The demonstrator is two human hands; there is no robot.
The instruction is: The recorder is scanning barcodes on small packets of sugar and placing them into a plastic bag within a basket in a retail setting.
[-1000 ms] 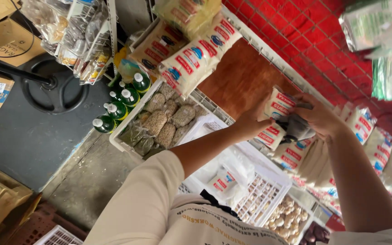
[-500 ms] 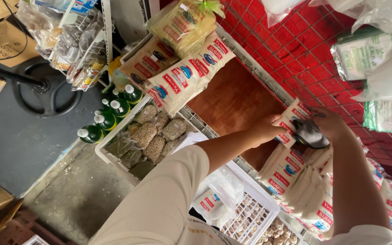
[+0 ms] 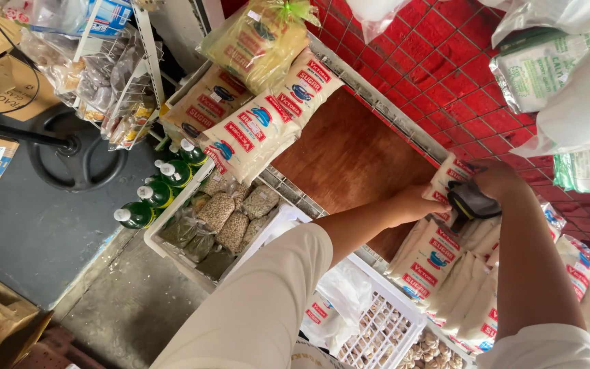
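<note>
Red tiles (image 3: 445,61) are backing a wooden shelf (image 3: 349,157) where sugar bags are standing in rows. Both hands are meeting at the top of the right-hand row: the left hand (image 3: 421,203) is closing its fingers on a sugar bag (image 3: 448,179) (upright, touching its neighbours), while the right hand (image 3: 493,183) is gripping a dark device (image 3: 471,202) just beside it. Green bottles (image 3: 162,188) are standing in a white crate (image 3: 172,253) below.
</note>
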